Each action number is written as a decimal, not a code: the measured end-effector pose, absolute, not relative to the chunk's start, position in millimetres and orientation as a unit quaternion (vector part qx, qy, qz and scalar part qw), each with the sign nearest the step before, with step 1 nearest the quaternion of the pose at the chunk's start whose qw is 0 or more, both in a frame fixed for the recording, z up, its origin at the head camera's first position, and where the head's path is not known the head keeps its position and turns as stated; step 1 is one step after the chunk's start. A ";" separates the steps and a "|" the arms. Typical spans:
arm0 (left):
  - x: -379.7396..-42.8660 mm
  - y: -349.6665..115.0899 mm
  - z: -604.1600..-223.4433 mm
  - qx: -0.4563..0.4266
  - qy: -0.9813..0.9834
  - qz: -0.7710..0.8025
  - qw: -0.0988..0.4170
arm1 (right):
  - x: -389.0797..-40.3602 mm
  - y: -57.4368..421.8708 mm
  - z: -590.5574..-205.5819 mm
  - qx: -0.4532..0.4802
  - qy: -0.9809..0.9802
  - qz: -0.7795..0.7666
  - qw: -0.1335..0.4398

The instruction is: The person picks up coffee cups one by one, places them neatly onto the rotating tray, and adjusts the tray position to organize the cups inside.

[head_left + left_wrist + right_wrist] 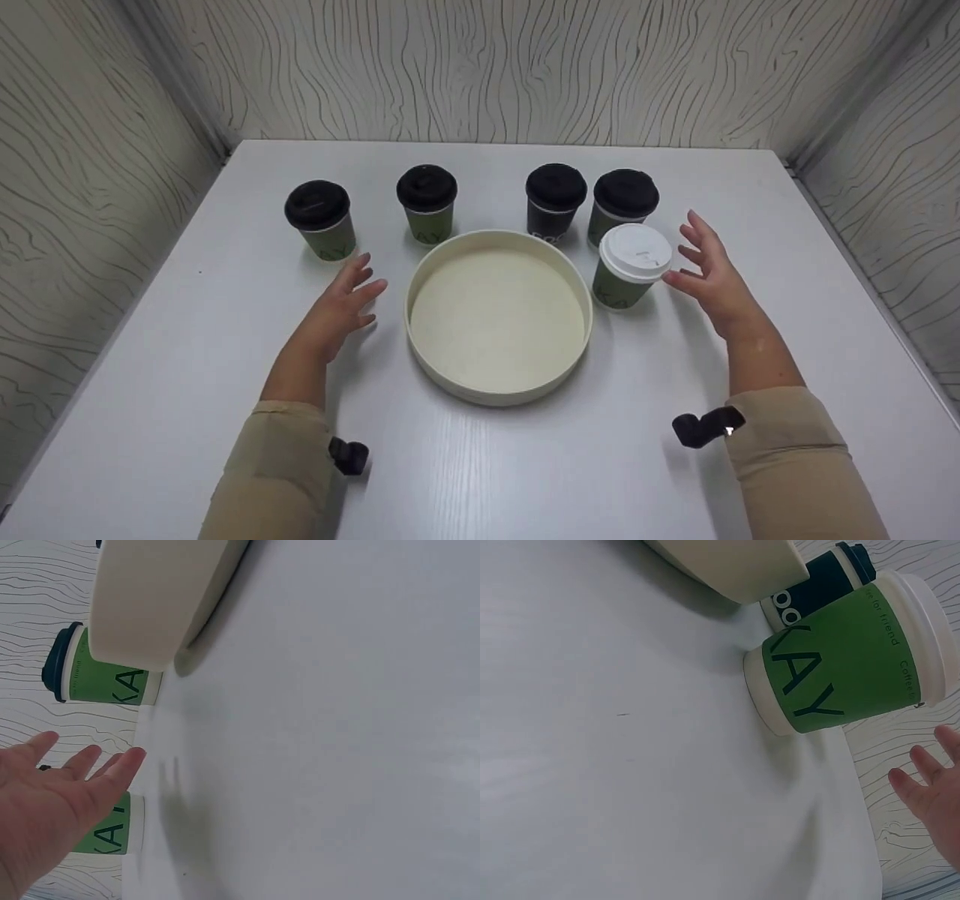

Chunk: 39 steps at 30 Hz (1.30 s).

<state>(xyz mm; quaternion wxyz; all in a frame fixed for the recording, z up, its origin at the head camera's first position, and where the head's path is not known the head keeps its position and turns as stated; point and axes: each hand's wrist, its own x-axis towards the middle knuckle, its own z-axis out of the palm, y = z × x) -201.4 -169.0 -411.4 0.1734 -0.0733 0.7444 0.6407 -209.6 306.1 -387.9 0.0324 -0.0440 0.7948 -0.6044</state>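
Observation:
My left hand [339, 309] hovers over the table left of a round cream tray [499, 390], fingers spread and holding nothing. Just beyond it stands a green paper cup with a black lid [330, 238]; in the left wrist view the hand [56, 799] partly covers that cup [112, 832]. On the right, my right hand [712, 281] is beside a green cup with a white lid [622, 289], fingers apart and not curled round it. In the right wrist view a gap shows between the fingertips [904, 784] and this cup [832, 667].
Along the back stand another green cup with a black lid [429, 221], a dark cup [551, 217] and a black-lidded green cup [624, 196] partly behind the white-lidded one. The white table [465, 465] is bounded by wood-patterned panels [480, 71].

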 end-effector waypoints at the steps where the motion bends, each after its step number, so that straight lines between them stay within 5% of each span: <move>1: -201.3 -167.7 -412.5 -0.074 0.742 0.644 0.174 | -209.5 306.0 -388.6 -0.044 0.797 -0.602 0.030; 39: -188.0 -143.0 -440.6 -0.092 0.599 0.758 0.240 | -207.7 294.5 -400.9 -0.009 0.805 -0.592 0.037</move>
